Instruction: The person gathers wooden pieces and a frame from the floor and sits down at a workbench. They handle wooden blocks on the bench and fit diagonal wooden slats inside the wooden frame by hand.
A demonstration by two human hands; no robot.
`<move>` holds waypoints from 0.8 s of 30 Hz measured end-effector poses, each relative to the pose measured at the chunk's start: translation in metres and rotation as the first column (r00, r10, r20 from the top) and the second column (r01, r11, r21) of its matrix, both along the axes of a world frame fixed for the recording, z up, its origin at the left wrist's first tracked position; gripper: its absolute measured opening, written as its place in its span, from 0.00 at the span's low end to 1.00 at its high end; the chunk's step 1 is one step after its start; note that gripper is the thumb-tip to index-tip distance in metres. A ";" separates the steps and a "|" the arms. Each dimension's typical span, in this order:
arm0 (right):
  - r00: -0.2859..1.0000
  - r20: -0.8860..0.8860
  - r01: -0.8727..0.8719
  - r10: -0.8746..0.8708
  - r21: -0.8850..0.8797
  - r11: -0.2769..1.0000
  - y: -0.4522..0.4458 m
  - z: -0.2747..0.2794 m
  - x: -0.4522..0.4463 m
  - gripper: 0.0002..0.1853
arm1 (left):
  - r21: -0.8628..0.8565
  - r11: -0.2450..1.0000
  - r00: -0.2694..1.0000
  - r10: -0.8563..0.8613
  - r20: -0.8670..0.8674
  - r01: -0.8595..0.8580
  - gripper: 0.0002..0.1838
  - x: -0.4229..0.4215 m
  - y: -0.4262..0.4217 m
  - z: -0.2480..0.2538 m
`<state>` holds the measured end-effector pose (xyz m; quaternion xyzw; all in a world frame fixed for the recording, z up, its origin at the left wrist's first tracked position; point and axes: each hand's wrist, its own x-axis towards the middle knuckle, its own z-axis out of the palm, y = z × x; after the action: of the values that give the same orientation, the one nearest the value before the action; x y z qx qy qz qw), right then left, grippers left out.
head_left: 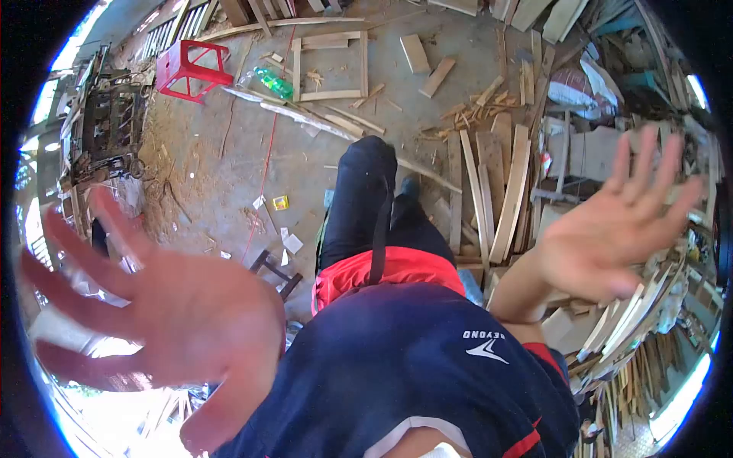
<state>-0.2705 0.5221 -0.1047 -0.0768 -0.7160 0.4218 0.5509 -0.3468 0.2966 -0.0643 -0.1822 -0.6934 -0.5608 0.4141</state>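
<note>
My left hand (206,313) is raised large and close to the camera, palm toward me, fingers spread wide and holding nothing. On the other side, my right hand (603,233) is lifted with its palm showing and fingers apart, also with nothing in it. Between them is my own body in a dark blue shirt (389,359), with red cloth (389,271) at the waist and dark trousers (355,198). Neither hand touches any object. Beyond my right hand, wooden boards (510,195) lie on the floor.
A red plastic stool (192,70) stands at the upper left, near a green bottle (273,82) and a wooden frame (330,95). Machinery (107,130) lines the left side. Loose boards (414,53), wood scraps (481,111) and a white sack (573,93) lie around. A red cord (269,153) crosses the floor.
</note>
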 end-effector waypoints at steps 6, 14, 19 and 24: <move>0.137 0.909 -0.205 0.394 -0.363 0.909 0.047 -0.147 -0.018 0.36 | -0.341 0.585 0.449 -0.045 0.892 0.736 0.31 -0.082 0.018 -0.186; -0.086 0.989 0.244 0.118 -0.095 0.965 0.091 -0.335 0.028 0.24 | 0.162 0.482 -0.373 0.382 0.846 0.861 0.52 -0.183 0.023 -0.401; -0.096 0.971 0.489 0.220 -0.147 0.860 0.095 -0.286 -0.050 0.19 | 0.186 0.561 -0.436 0.351 0.829 0.806 0.50 -0.213 0.029 -0.400; 0.178 0.973 0.461 0.149 -0.216 0.861 0.108 -0.296 -0.082 0.12 | 0.284 0.733 -0.593 0.199 0.780 0.619 0.49 -0.219 0.016 -0.410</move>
<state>-0.3527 0.6305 -0.4007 -0.5320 -0.7600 0.3725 -0.0244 -0.5657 0.3124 -0.4742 0.1161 -0.7009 -0.3154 -0.6291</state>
